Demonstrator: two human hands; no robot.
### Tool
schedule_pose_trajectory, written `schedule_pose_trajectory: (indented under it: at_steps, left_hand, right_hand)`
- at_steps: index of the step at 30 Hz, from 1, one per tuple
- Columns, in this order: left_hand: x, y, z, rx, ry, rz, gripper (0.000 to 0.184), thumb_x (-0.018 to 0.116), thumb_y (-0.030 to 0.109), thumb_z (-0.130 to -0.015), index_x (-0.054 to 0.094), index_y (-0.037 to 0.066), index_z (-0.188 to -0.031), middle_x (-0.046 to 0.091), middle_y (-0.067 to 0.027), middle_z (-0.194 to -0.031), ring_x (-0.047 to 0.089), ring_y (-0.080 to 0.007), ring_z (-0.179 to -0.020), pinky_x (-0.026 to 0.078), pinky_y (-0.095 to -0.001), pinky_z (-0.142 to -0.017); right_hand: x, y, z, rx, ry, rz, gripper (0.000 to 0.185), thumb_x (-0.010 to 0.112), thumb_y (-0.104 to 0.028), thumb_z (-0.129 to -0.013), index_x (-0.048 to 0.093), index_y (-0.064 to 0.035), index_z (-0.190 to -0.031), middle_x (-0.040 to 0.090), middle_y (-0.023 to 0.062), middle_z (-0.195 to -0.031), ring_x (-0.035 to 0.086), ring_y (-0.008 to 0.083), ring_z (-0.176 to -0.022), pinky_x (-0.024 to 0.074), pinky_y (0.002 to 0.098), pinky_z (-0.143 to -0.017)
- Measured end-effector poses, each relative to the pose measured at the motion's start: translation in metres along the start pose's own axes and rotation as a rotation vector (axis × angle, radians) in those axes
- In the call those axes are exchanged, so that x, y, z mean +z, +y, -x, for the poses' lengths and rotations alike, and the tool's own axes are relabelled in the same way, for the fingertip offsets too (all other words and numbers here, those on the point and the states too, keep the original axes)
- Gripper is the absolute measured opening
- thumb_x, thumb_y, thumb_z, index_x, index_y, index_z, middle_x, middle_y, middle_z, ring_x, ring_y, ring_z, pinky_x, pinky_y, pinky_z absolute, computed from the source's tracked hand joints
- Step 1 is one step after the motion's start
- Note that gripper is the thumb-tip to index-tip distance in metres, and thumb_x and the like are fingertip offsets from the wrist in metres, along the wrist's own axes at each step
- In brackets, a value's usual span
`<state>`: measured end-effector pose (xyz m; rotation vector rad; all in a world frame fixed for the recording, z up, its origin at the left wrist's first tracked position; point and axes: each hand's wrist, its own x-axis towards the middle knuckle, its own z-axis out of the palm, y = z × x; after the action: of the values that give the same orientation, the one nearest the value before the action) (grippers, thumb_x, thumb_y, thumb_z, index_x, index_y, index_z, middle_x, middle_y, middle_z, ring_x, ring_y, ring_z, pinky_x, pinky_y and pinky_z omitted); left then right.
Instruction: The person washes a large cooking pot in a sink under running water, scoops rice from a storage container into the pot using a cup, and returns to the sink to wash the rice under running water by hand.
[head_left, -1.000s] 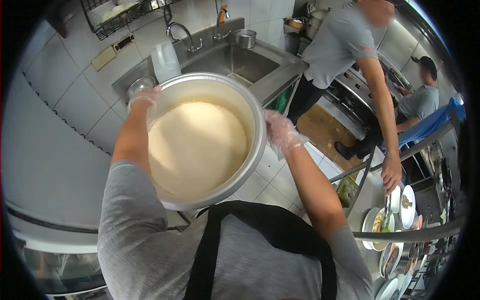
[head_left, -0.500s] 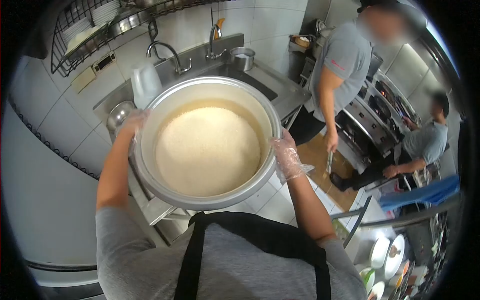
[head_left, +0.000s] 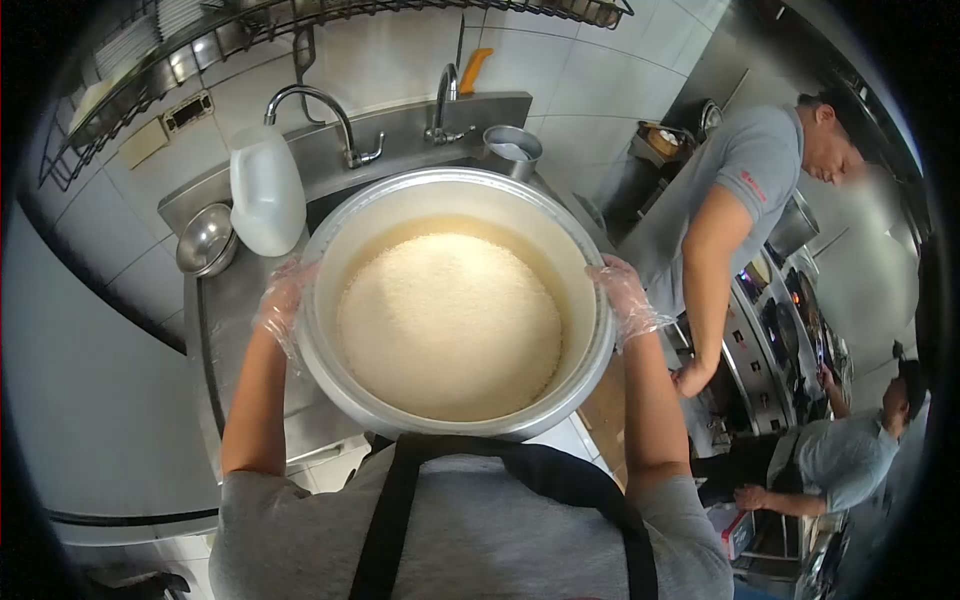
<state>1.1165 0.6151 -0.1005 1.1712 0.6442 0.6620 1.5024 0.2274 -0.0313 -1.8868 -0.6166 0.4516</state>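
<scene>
A large round metal pot (head_left: 330, 385) is held up in front of my chest, over the near edge of the sink counter. Pale grains that look like rice (head_left: 450, 325) fill its lower part, with cloudy liquid around them. My left hand (head_left: 287, 295), in a clear plastic glove, grips the rim on the left side. On the right side, my right hand (head_left: 625, 295), gloved the same way, grips the opposite rim. The pot is roughly level.
Behind the pot are a steel sink counter (head_left: 240, 350), two faucets, a white plastic jug (head_left: 268, 190), a steel bowl (head_left: 207, 240) and a small metal pot (head_left: 512, 152). A wire rack hangs above. One co-worker (head_left: 740, 210) stands close at right, another (head_left: 840, 450) farther off near the stove.
The view has turned toward the sink, and the pot in my hands is now nearer the counter. The closer co-worker's arm has shifted, and the dishes at lower right have left view.
</scene>
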Motion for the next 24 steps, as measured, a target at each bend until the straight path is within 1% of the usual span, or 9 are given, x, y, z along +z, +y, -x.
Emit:
schedule_pose_trajectory:
  at_steps: [4, 8, 9, 10, 15, 17, 19, 21, 24]
  left_hand:
    - [0.062, 0.001, -0.027, 0.221, -0.018, -0.200, 0.038, 0.068, 0.018, -0.078, 0.055, -0.001, -0.108, 0.060, -0.0079, -0.102, 0.055, -0.0160, -0.094, 0.044, -0.0284, -0.082]
    - [0.118, 0.013, -0.066, 0.090, 0.126, -0.141, 0.028, 0.068, 0.014, -0.077, 0.056, 0.001, -0.099, 0.059, -0.0063, -0.092, 0.056, -0.0147, -0.077, 0.047, -0.0281, -0.065]
    - [0.123, 0.011, -0.080, 0.059, 0.152, -0.136, 0.026, 0.068, 0.013, -0.077, 0.056, 0.002, -0.097, 0.059, -0.0060, -0.090, 0.056, -0.0144, -0.074, 0.047, -0.0280, -0.061]
    - [0.126, 0.009, -0.092, 0.042, 0.131, -0.214, 0.033, 0.067, 0.014, -0.076, 0.056, 0.001, -0.104, 0.060, -0.0089, -0.098, 0.057, -0.0175, -0.088, 0.047, -0.0290, -0.072]
    - [0.157, 0.027, -0.104, 0.058, 0.117, -1.093, 0.047, 0.059, 0.027, -0.082, 0.051, 0.000, -0.119, 0.050, -0.0178, -0.122, 0.043, -0.0228, -0.118, 0.035, -0.0294, -0.097]
    - [0.159, 0.023, -0.103, 0.055, 0.230, -1.080, 0.050, 0.058, 0.030, -0.083, 0.051, 0.000, -0.122, 0.048, -0.0198, -0.127, 0.040, -0.0240, -0.123, 0.032, -0.0297, -0.101]
    - [0.155, 0.000, -0.106, 0.097, 0.459, -0.686, 0.049, 0.057, 0.031, -0.084, 0.052, 0.000, -0.121, 0.049, -0.0202, -0.125, 0.041, -0.0243, -0.123, 0.033, -0.0301, -0.101]
    - [0.153, 0.001, -0.109, 0.103, 0.350, -0.595, 0.043, 0.061, 0.025, -0.080, 0.054, -0.001, -0.114, 0.054, -0.0155, -0.113, 0.047, -0.0220, -0.110, 0.038, -0.0299, -0.093]
    - [0.171, 0.013, -0.100, 0.136, 0.336, -0.463, 0.035, 0.065, 0.015, -0.075, 0.056, -0.001, -0.105, 0.060, -0.0096, -0.098, 0.054, -0.0184, -0.092, 0.043, -0.0291, -0.082]
  right_hand:
    - [-0.033, 0.030, -0.069, -0.134, -0.033, 0.083, 0.060, 0.066, -0.027, -0.076, 0.047, 0.0116, -0.119, 0.062, 0.0173, -0.106, 0.058, 0.0238, -0.098, 0.0417, 0.0292, -0.089]
    - [-0.044, 0.012, -0.116, 0.035, 0.000, -0.136, 0.050, 0.062, -0.028, -0.080, 0.054, 0.0046, -0.117, 0.062, 0.0181, -0.104, 0.059, 0.0283, -0.097, 0.0428, 0.0319, -0.088]
    - [-0.048, 0.023, -0.137, -0.044, -0.001, -0.105, 0.046, 0.061, -0.028, -0.080, 0.056, 0.0029, -0.115, 0.063, 0.0184, -0.104, 0.059, 0.0281, -0.096, 0.0436, 0.0319, -0.087]
    - [-0.055, 0.039, -0.162, -0.128, -0.002, -0.075, 0.043, 0.060, -0.028, -0.081, 0.058, 0.0011, -0.113, 0.063, 0.0186, -0.103, 0.060, 0.0280, -0.094, 0.0443, 0.0319, -0.086]
    - [-0.062, 0.027, -0.237, -0.368, -0.127, 0.254, 0.037, 0.059, -0.030, -0.082, 0.064, -0.0013, -0.104, 0.065, 0.0165, -0.100, 0.062, 0.0237, -0.087, 0.0468, 0.0324, -0.078]
    - [-0.051, 0.024, -0.249, -0.256, -0.111, 0.119, 0.038, 0.060, -0.030, -0.081, 0.063, 0.0002, -0.104, 0.066, 0.0146, -0.097, 0.063, 0.0219, -0.083, 0.0473, 0.0324, -0.075]
    - [-0.036, 0.018, -0.253, -0.114, -0.099, -0.058, 0.040, 0.061, -0.031, -0.081, 0.062, 0.0017, -0.104, 0.066, 0.0142, -0.094, 0.063, 0.0221, -0.080, 0.0473, 0.0324, -0.074]
    - [-0.032, -0.007, -0.241, 0.001, -0.114, -0.179, 0.042, 0.063, -0.031, -0.080, 0.062, 0.0032, -0.104, 0.066, 0.0151, -0.094, 0.063, 0.0230, -0.081, 0.0470, 0.0320, -0.075]
    - [-0.047, -0.030, -0.237, -0.116, -0.109, 0.234, 0.043, 0.063, -0.032, -0.079, 0.063, 0.0035, -0.103, 0.066, 0.0159, -0.094, 0.063, 0.0239, -0.082, 0.0468, 0.0326, -0.075]
